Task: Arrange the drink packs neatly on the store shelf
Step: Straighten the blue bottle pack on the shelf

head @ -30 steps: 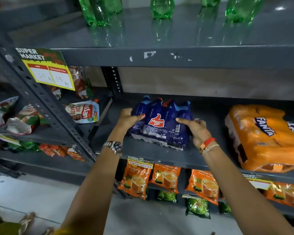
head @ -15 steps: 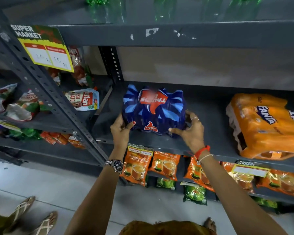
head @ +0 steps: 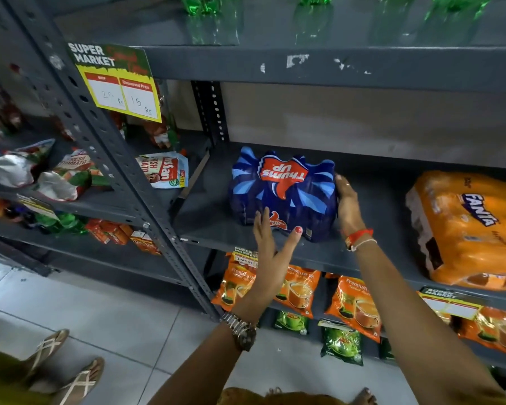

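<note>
A blue Thums Up drink pack point(head: 284, 194) stands upright on the grey middle shelf point(head: 211, 226), its red logo upside down on top. My right hand point(head: 346, 206) lies flat against the pack's right side. My left hand point(head: 270, 247) is in front of the pack with fingers spread, its fingertips at the pack's front face, not gripping. An orange Fanta drink pack point(head: 465, 226) lies tilted on the same shelf at the right, apart from the blue one.
Green bottles point(head: 208, 4) stand on the shelf above. Orange tea pouches point(head: 300, 287) and green packets point(head: 341, 343) hang below. A slanted upright point(head: 123, 168) with a price sign point(head: 120, 83) divides off snack bags on the left. Sandalled feet point(head: 67, 372) stand on the tiled floor.
The blue pack was tipped from lying on its side to upright and pushed slightly back. My left hand let go and opened in front; my right hand slid to the pack's right side.
</note>
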`<action>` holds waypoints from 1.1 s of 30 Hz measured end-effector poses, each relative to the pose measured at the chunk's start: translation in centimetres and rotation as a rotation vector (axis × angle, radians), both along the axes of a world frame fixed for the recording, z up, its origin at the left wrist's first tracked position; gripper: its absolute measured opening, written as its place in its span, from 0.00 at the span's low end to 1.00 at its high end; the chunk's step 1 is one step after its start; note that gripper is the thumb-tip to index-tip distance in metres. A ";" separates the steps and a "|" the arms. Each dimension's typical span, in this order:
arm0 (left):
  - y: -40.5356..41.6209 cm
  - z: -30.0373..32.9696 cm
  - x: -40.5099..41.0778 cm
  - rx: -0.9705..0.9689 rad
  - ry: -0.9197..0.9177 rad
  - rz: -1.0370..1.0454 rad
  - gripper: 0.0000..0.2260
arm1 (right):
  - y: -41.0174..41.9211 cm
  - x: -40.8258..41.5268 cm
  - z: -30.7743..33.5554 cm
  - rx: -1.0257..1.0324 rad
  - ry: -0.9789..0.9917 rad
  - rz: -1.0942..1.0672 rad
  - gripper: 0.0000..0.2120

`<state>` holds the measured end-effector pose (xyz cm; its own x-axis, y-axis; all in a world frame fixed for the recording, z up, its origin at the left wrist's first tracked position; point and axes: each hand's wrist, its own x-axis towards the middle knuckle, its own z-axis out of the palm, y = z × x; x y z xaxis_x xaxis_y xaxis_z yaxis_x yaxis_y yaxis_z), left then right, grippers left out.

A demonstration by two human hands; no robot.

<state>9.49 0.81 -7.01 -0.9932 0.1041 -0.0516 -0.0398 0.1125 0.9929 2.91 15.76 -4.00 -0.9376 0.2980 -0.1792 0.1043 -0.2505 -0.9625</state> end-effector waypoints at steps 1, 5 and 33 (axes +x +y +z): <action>0.0 0.0 -0.3 0.015 -0.015 -0.032 0.38 | 0.0 0.2 0.2 0.021 0.021 -0.037 0.15; -1.1 1.2 -2.9 0.044 -0.099 -0.139 0.38 | -1.0 1.9 -0.8 0.083 0.110 -0.207 0.06; -5.7 -0.9 -6.3 0.095 0.234 0.325 0.25 | -3.3 -0.7 -2.1 0.457 0.160 -0.159 0.23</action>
